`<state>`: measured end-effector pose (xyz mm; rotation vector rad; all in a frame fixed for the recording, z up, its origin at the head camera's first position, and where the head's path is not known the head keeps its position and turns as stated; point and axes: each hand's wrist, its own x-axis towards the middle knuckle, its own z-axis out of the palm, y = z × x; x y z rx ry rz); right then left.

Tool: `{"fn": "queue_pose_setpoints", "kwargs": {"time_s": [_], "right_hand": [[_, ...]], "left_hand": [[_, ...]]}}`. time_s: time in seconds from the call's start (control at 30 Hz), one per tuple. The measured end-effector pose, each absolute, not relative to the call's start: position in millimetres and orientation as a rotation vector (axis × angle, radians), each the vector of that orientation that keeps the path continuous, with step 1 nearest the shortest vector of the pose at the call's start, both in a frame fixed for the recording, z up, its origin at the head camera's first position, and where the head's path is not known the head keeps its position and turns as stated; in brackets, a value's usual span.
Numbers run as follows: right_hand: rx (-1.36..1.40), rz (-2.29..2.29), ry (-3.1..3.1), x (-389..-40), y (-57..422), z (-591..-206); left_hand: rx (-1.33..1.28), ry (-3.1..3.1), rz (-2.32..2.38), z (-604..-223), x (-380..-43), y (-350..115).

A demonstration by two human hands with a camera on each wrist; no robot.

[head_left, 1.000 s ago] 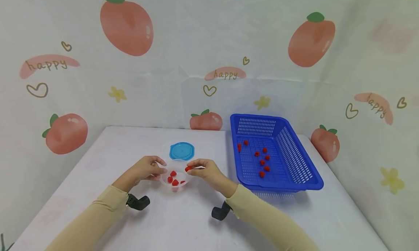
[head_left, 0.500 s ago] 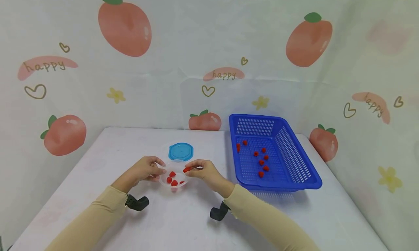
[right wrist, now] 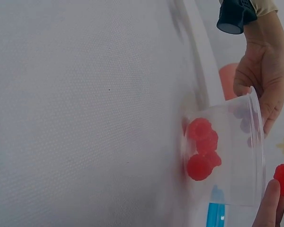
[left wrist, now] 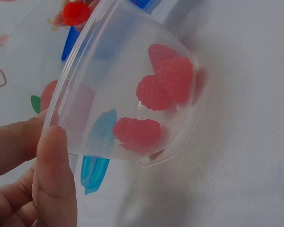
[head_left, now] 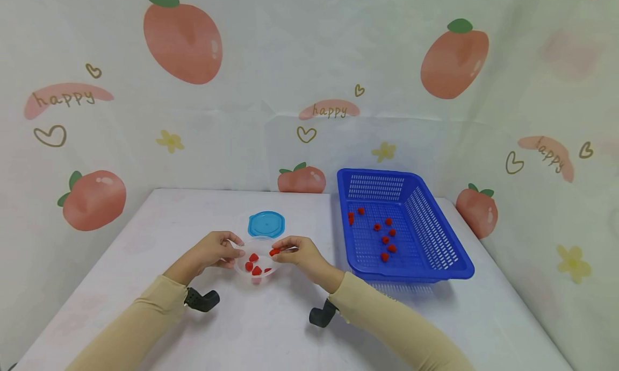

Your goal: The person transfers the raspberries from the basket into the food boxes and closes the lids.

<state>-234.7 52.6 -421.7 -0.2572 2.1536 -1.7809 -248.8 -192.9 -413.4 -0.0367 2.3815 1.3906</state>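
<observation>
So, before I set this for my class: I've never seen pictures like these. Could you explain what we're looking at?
There is no machine here: a person works bare-handed. The wide picture comes from a camera worn on the head, looking forward and down. The two sideways-looking ones come from a black camera on each wrist. On the white table lie a light blue lid and, to the person's right, a dark blue basket with loose raspberries. The left hand holds a clear tub by its rim, with several raspberries inside. The right hand pinches one more raspberry just above that rim.
</observation>
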Motion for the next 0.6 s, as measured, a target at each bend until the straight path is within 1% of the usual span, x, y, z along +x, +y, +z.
{"fn": "queue_pose_setpoints", "kwargs": {"time_s": [0.6], "right_hand": [[-0.236, -1.788, 2.163, -233.8, 50.2, -421.4]], "left_hand": [[-0.061, 2.383, 1.405, -413.7, -245.8, -192.6]]}}
